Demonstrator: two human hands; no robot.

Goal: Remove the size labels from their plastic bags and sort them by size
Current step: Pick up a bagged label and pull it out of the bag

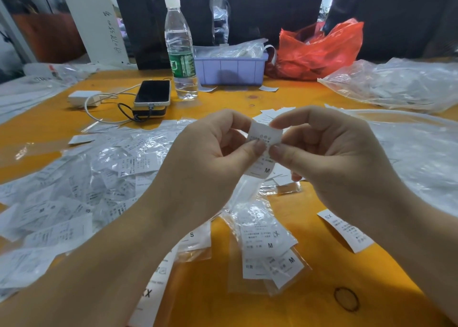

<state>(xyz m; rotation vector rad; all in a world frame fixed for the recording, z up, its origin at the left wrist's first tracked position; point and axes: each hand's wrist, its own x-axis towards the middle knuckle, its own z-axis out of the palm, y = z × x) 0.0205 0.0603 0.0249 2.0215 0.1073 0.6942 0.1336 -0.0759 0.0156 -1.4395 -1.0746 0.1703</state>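
Note:
Above the orange table (pixel 309 309), my left hand (pixel 210 153) and my right hand (pixel 329 150) together pinch a white size label marked M (pixel 264 153), thumbs meeting on its front. A clear plastic bag (pixel 245 190) hangs below the label. Under my hands lie a few M labels (pixel 270 254) on clear bags. An S label (pixel 194 237) sits left of them, and an XS label (pixel 345 230) lies to the right. A big heap of bagged labels (pixel 81 190) covers the left side of the table.
A water bottle (pixel 180 49), a phone (pixel 153 92) on a power bank, and a white charger (pixel 83 98) stand at the back left. A purple bin (pixel 231 70), a red plastic bag (pixel 319 49) and piled clear bags (pixel 396 83) fill the back right.

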